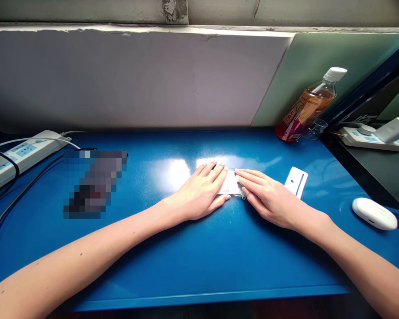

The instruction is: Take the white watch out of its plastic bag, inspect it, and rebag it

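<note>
On a blue table (193,261), to the right of a dark, pixelated object (101,177), the left hand (202,188) is laid open, palm down, over the left part of a flat white packet (230,182). The packet's right end is touched by the close-set fingers of the right hand (268,195), whether pinched cannot be told, and a white card (295,178) is seen just beyond. Flattening or steadying appears in hand; even, light pressure seems called for.
</note>
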